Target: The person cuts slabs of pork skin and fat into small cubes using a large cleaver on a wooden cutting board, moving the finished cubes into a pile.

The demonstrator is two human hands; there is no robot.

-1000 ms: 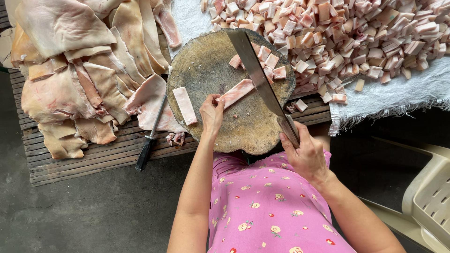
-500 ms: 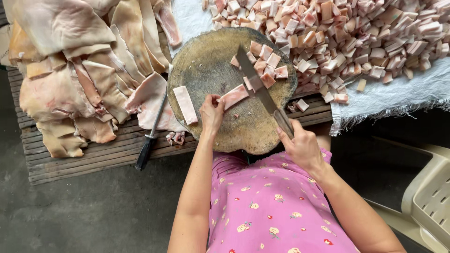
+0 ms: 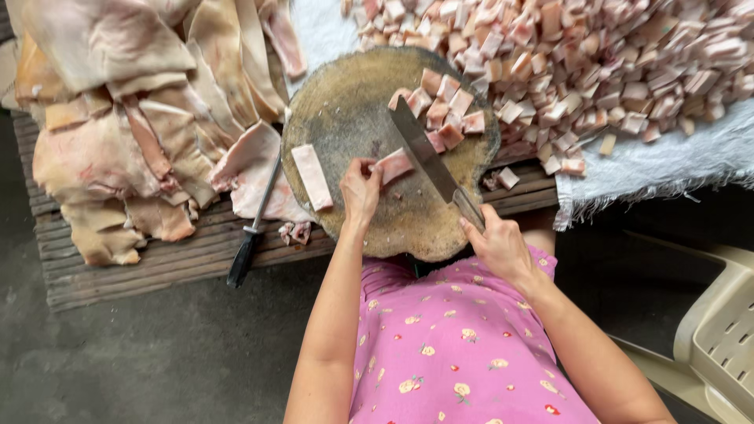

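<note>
Pinning a pork strip [image 3: 395, 166] on the round block [image 3: 345, 118] with closed left hand [image 3: 360, 191], right hand [image 3: 496, 243] gripping cleaver [image 3: 428, 161]

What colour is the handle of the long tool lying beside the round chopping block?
Black; the handle shows in the head view, left of the chopping block.

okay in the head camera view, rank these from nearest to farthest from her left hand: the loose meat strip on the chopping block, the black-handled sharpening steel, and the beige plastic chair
From the left hand:
1. Loose meat strip, on the chopping block just beside the hand, toward the slabs.
2. Black-handled sharpening steel, off the block's edge on the wooden pallet.
3. Beige plastic chair, far across, past the right arm.
</note>
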